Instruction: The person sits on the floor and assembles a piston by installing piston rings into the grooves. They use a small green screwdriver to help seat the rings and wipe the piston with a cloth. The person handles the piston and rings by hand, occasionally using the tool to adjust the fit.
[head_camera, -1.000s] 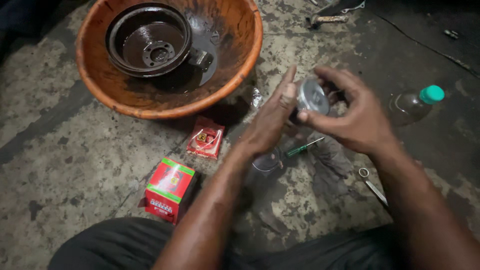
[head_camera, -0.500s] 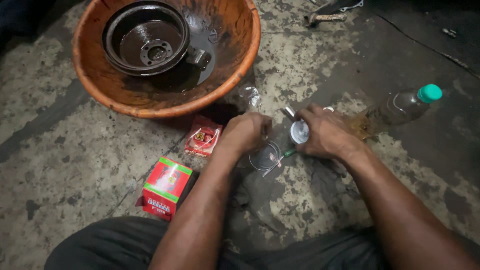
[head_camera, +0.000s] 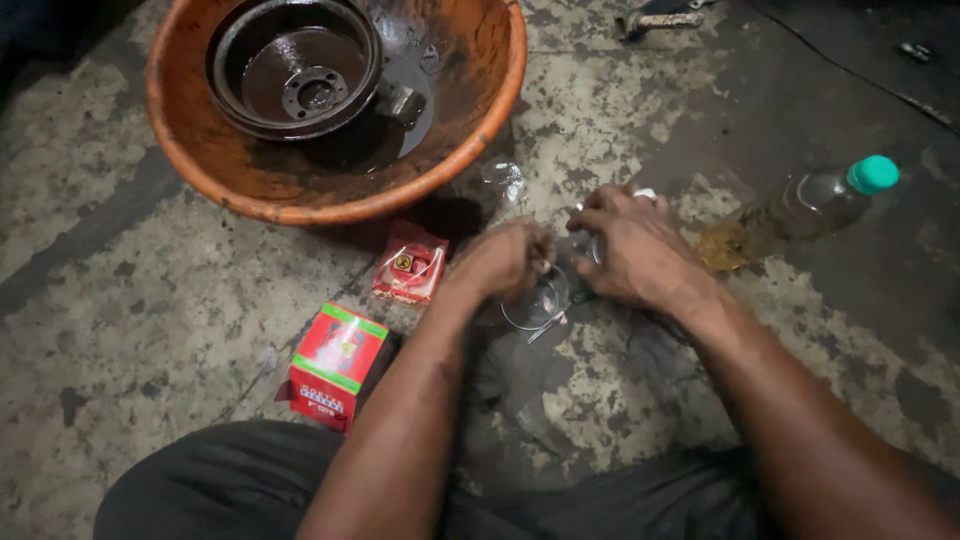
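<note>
The likeliest mishap here is a small part slipping away. Both hands work low over a dirty concrete floor (head_camera: 120, 250), close together, and whatever comes loose between them could roll into the grime or under the clear plastic wrapper (head_camera: 540, 300) that lies just beneath the left hand. The plastic bottle (head_camera: 800, 210) of yellowish liquid lies on its side just beside the right hand; a nudge from the wrist could set it rolling, though its green cap looks to be on. Oil is another risk: the orange basin (head_camera: 480, 150) just beyond holds dark liquid and a round metal part (head_camera: 295, 65), and greasy fingers would make a small metal piece hard to keep hold of.

The left hand (head_camera: 505, 262) is curled nearly into a fist, fingertips pinched together over the wrapper; what it pinches is too small and too hidden to tell. The right hand (head_camera: 630, 250) is curled over a small shiny metal piece (head_camera: 590, 245), of which only a sliver shows between the two hands, just above the floor. Its fingers wrap down around it, closed rather than spread.

A red and green box (head_camera: 335, 365) stands near the left forearm, and a small red packet (head_camera: 410, 262) lies between it and the basin.
</note>
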